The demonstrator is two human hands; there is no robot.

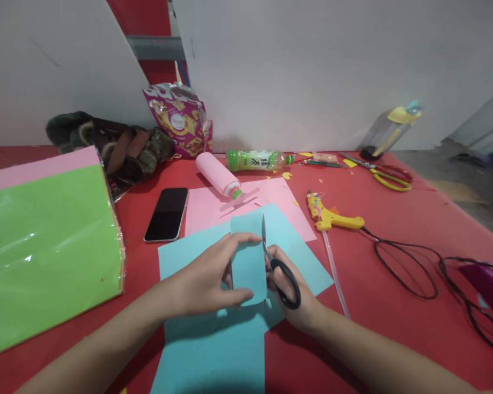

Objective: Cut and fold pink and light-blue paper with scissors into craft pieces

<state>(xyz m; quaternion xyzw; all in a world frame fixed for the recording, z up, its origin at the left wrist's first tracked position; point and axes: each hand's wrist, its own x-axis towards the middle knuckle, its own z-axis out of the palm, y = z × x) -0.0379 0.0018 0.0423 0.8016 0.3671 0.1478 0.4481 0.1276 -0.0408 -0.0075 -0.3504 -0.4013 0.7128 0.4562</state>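
Observation:
My left hand (219, 271) grips a small light-blue paper piece (248, 268) by its left side, thumb and fingers lying over its face. Black-handled scissors (285, 282) are in my right hand (299, 301), their blades pointing away from me along the right edge of the piece. The lower right corner of the piece looks rounded. Beneath both hands lie larger light-blue sheets (213, 350). A pink sheet (287, 200) sticks out behind them. Some fingers of my right hand are hidden behind the scissors and paper.
A black phone (167, 214) lies left of the sheets, near a green paper pack (49, 246). Behind are a pink-wrapped bottle (217, 174), a green drink bottle (258, 160) and a snack bag (181, 117). Rightward lie a yellow glue gun (331, 219), its cable (394, 287) and yellow-red scissors (390, 178).

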